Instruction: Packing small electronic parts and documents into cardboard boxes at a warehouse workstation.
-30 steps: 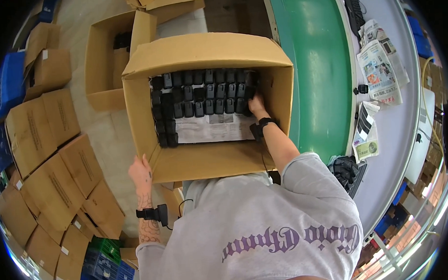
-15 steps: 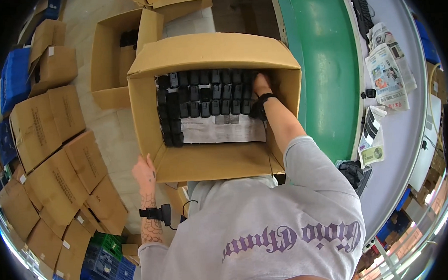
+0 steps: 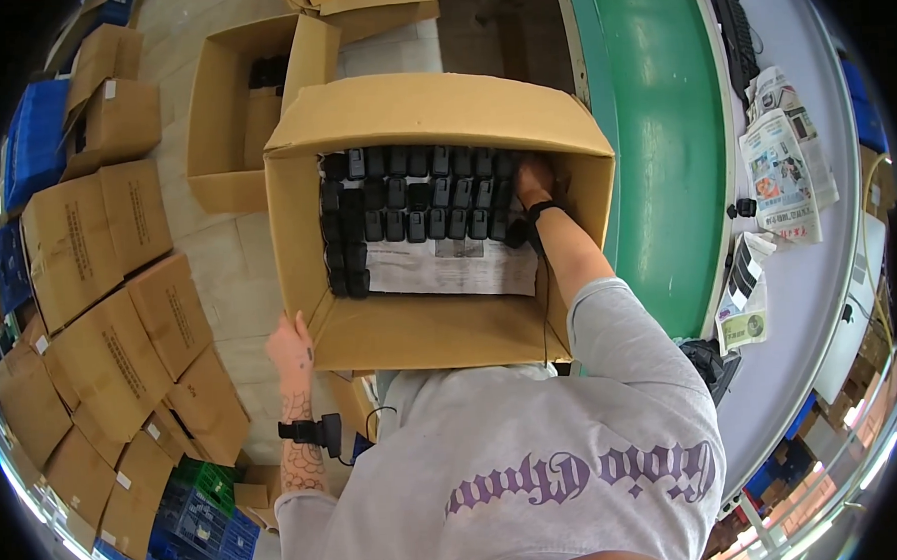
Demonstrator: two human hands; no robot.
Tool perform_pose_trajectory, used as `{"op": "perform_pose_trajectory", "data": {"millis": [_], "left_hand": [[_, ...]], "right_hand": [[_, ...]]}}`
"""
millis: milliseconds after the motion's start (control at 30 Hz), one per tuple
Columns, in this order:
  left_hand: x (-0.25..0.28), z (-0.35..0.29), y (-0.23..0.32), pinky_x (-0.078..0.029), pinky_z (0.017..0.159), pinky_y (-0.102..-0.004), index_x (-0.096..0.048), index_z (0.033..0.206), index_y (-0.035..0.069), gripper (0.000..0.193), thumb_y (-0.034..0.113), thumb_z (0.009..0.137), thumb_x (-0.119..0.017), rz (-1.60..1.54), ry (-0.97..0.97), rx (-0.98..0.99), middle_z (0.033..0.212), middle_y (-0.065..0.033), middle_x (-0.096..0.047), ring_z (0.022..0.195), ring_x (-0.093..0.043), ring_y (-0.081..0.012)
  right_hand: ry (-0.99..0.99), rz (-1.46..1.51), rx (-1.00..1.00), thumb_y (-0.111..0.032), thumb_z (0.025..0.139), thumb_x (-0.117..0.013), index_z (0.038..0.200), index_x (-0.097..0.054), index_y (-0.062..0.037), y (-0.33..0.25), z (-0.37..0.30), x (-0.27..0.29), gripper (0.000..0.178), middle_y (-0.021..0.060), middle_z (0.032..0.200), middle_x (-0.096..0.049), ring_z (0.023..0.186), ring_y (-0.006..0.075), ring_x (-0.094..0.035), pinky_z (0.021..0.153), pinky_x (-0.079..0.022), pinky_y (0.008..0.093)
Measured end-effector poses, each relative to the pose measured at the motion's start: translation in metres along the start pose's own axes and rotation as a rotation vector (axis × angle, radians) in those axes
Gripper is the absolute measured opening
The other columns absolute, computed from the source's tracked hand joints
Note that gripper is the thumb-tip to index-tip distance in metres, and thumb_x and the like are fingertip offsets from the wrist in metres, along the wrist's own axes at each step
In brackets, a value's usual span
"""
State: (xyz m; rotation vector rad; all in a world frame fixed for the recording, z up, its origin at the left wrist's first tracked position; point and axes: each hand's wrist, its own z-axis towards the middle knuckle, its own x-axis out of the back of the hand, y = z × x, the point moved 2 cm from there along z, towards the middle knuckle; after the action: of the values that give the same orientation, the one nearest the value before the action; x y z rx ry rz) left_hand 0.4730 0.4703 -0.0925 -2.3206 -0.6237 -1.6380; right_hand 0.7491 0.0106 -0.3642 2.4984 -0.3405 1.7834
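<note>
An open cardboard box [image 3: 401,342] stands in front of me, with several small black plastic devices [image 3: 418,225] in rows along its far and left sides. A sheet of newspaper [image 3: 478,276] covers part of the bottom. My left hand [image 3: 291,344] is closed on the box's near left corner. Inside the box, at the far right, my right hand [image 3: 534,179] reaches down next to the end of the rows. Its fingers are hidden, so what it holds, if anything, does not show. Both wrists wear black straps with small devices.
A second open cardboard box [image 3: 197,141] with black items stands beyond, on the left. Stacked cartons [image 3: 111,345] and blue crates [image 3: 204,531] line the left. To the right run a green surface [image 3: 664,170] and a pale table [image 3: 795,295] bearing newspapers [image 3: 779,175] and a black keyboard [image 3: 731,37].
The whole view has shifted slightly, so the box sits a little lower and further right in the picture. Both hands stay in nearly the same places at the box.
</note>
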Motion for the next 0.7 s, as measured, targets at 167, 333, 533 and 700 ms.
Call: {"op": "perform_pose_trajectory", "data": {"millis": [167, 333, 533, 700], "left_hand": [[-0.001, 0.005, 0.003, -0.049, 0.056, -0.0486, -0.062, 0.102, -0.001, 0.034, 0.03, 0.095, -0.051, 0.007, -0.011, -0.021, 0.065, -0.0241, -0.061, 0.062, -0.062, -0.0425], [-0.005, 0.001, -0.003, -0.049, 0.056, -0.0486, -0.062, 0.103, -0.001, 0.034, 0.03, 0.094, -0.051, 0.014, -0.035, -0.007, 0.065, -0.0241, -0.061, 0.062, -0.062, -0.0427], [-0.003, 0.003, 0.0, -0.049, 0.056, -0.0484, -0.061, 0.104, -0.001, 0.033, 0.029, 0.094, -0.052, -0.014, 0.006, -0.016, 0.065, -0.0238, -0.062, 0.062, -0.062, -0.0424], [-0.007, 0.006, 0.005, -0.049, 0.055, -0.0488, -0.061, 0.101, -0.001, 0.032, 0.029, 0.094, -0.052, 0.012, -0.008, -0.011, 0.064, -0.0234, -0.062, 0.061, -0.062, -0.0421]], "right_hand": [[0.045, -0.068, 0.128, -0.022, 0.091, -0.049, 0.107, -0.064, -0.0056, 0.019, 0.003, -0.004, 0.027, 0.0193, 0.102, -0.066, 0.091, 0.0342, -0.065, 0.078, -0.054, 0.0448], [-0.118, -0.064, 0.112, -0.025, 0.085, -0.065, 0.12, -0.047, -0.0041, -0.007, -0.038, 0.048, 0.044, 0.0235, 0.105, -0.062, 0.096, 0.0366, -0.063, 0.079, -0.054, 0.0414], [-0.052, 0.2, 0.007, -0.03, 0.081, -0.069, 0.11, -0.054, 0.0015, 0.002, -0.04, 0.06, 0.045, 0.0281, 0.105, -0.061, 0.096, 0.0438, -0.06, 0.08, -0.051, 0.0493], [-0.115, 0.15, 0.018, -0.029, 0.081, -0.069, 0.105, -0.059, 0.0019, 0.012, -0.014, 0.043, 0.04, 0.0276, 0.104, -0.062, 0.095, 0.043, -0.061, 0.079, -0.051, 0.0487]]}}
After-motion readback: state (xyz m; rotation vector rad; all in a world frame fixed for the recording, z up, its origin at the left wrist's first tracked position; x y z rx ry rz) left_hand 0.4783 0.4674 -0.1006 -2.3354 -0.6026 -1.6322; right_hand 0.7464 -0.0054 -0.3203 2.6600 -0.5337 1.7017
